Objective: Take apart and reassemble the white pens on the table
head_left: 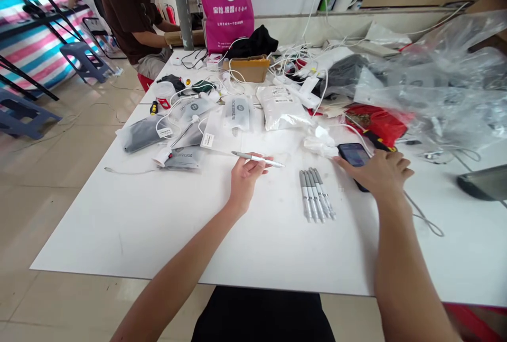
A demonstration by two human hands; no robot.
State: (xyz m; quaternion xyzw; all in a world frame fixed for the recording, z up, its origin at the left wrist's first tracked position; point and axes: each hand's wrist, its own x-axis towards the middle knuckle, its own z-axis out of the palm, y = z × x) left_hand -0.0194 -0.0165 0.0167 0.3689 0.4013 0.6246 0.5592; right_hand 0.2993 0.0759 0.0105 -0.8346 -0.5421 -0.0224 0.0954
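My left hand (244, 175) pinches a silver pen (257, 159) that lies level just above the white table (158, 225). To its right, several matching silver pens (316, 194) lie side by side in a neat row on the table. My right hand (378, 173) rests flat on a dark smartphone (353, 154), fingers spread over its lower part; the screen's upper end shows past the fingertips.
Sealed grey and white pouches (236, 113), cables and a cardboard box (249, 68) crowd the far half. Crumpled clear plastic (443, 88) and a red bag (378, 120) fill the right. A seated person (130, 14) works at the far left corner by a magenta bag (226, 3).
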